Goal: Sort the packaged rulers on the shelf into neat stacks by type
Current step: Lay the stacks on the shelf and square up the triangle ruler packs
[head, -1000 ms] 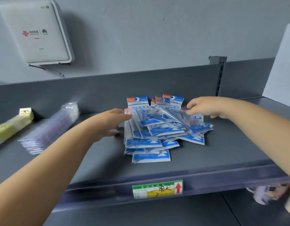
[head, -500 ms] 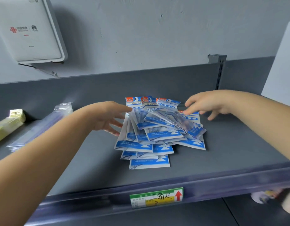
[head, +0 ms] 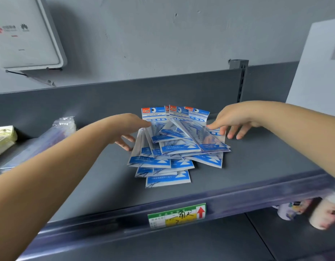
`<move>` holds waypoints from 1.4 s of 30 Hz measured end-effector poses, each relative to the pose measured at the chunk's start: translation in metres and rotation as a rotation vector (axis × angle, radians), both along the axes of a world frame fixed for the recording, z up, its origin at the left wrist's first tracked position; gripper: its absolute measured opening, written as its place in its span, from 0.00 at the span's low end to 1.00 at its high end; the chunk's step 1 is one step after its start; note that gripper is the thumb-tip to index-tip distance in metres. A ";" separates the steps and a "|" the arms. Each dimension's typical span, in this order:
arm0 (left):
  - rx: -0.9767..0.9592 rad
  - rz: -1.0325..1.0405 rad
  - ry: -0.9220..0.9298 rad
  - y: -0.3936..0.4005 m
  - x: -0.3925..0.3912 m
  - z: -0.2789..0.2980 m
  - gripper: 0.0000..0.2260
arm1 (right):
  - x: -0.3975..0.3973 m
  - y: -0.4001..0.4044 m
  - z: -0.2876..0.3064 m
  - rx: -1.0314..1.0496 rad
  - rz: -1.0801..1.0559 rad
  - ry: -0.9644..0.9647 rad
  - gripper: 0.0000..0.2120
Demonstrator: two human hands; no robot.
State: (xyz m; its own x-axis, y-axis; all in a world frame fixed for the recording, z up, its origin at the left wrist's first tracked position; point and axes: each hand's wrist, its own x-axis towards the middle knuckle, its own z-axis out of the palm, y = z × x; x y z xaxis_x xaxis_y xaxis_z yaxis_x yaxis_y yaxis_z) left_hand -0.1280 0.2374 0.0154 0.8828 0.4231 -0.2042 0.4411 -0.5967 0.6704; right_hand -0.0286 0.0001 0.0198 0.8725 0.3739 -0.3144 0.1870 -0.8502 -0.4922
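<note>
Both hands are moving in closer to the heap than a moment ago, and the packs are bunching up a little. My left hand (head: 125, 127) is reaching to the left edge of the pile of ruler packs (head: 179, 146), fingers loose and spread, holding nothing. My right hand (head: 232, 122) is touching the right edge with straight fingertips, its grip wide and holding nothing too. I am judging the sorting as barely begun: the blue packs are lying fanned and crooked in the middle of the shelf (head: 257, 166). A clear bundle of long rulers (head: 55, 136) is lying apart to the left, already gathered. The heap is sitting right between my two hands.
</note>
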 end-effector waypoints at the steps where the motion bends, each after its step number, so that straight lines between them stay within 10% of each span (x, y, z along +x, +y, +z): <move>1: 0.064 -0.014 -0.025 0.000 0.001 -0.001 0.21 | 0.000 -0.003 -0.001 0.006 -0.010 -0.007 0.21; 12: 0.083 -0.224 -0.044 -0.018 -0.006 -0.006 0.16 | -0.015 -0.008 0.000 0.313 -0.027 0.297 0.14; 24: -0.702 0.106 0.074 0.025 -0.017 0.012 0.28 | -0.012 -0.015 -0.002 0.765 -0.466 0.544 0.33; 29: -0.660 0.012 0.128 0.006 -0.009 0.011 0.16 | -0.011 0.018 -0.009 0.581 -0.315 0.529 0.10; 42: -0.356 0.147 0.071 0.002 0.007 -0.004 0.10 | -0.016 0.041 -0.001 0.391 -0.030 0.340 0.14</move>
State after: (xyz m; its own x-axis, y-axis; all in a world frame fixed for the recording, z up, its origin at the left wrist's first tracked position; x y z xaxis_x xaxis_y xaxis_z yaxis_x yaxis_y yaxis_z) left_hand -0.1215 0.2392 0.0116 0.7963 0.4358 -0.4194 0.5573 -0.2591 0.7889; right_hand -0.0442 0.0416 0.0183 0.7574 0.4965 -0.4240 -0.0604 -0.5933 -0.8027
